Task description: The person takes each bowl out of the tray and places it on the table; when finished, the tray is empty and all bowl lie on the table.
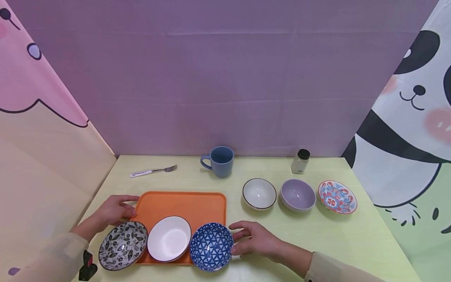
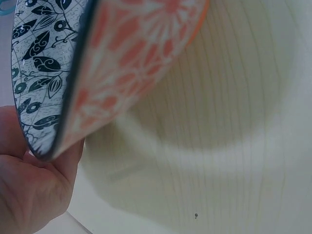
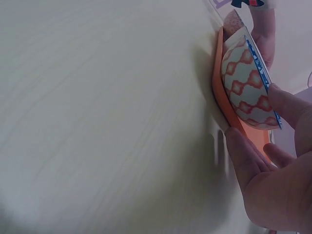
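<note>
An orange tray [image 1: 183, 203] lies on the table with a white dark-rimmed bowl [image 1: 169, 239] on its front part. At its front left corner a black-and-white floral bowl [image 1: 123, 246] sits tilted; its outside is orange-patterned [image 2: 122, 58]. A blue triangle-patterned bowl [image 1: 211, 247] is at the front right. My left hand [image 1: 114, 211] is at the tray's left edge behind the floral bowl, fingers extended; that bowl hides part of it in the left wrist view. My right hand [image 1: 256, 241] has its thumb at the blue bowl's rim and fingers, fairly straight, against the tray's right edge.
A fork [image 1: 153, 171], a blue mug [image 1: 222, 161] and a black-capped jar [image 1: 300, 161] stand or lie along the back. Right of the tray are a white bowl [image 1: 259, 193], a lilac bowl [image 1: 297, 195] and a red-and-blue patterned bowl [image 1: 337, 197].
</note>
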`<move>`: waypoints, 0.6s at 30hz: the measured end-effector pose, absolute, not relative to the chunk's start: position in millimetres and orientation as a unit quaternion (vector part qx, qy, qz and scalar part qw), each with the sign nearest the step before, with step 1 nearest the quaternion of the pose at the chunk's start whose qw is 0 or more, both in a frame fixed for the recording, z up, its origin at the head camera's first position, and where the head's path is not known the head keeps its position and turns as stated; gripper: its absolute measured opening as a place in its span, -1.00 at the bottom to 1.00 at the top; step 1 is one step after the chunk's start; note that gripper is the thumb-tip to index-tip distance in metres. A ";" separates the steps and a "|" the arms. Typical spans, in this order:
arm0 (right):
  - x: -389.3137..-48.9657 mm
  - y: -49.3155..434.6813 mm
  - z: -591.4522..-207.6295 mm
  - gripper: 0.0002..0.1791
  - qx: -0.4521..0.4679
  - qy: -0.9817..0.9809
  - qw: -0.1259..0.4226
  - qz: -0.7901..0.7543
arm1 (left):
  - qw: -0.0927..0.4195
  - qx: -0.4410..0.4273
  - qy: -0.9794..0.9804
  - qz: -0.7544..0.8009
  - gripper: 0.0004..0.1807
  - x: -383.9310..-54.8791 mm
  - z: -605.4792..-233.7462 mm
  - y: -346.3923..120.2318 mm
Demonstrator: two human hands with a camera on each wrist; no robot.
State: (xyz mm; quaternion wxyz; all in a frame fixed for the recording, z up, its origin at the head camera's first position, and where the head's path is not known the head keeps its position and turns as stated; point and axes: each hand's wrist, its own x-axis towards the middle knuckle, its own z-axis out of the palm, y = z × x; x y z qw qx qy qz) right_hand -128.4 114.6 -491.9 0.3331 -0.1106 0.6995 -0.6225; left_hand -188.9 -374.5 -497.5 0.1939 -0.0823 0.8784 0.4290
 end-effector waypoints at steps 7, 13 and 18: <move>-126.9 111.5 -492.5 -0.27 -0.105 0.690 0.338 -0.631 | 0.193 -0.086 0.878 0.429 -0.34 -189.1 -497.0 -372.9; -126.1 108.1 -492.6 -0.28 -0.099 0.679 0.348 -0.638 | 0.195 -0.086 0.876 0.433 -0.33 -189.1 -498.4 -374.9; -126.2 105.8 -492.1 -0.27 -0.095 0.662 0.360 -0.650 | 0.194 -0.084 0.875 0.436 -0.33 -190.0 -499.8 -375.9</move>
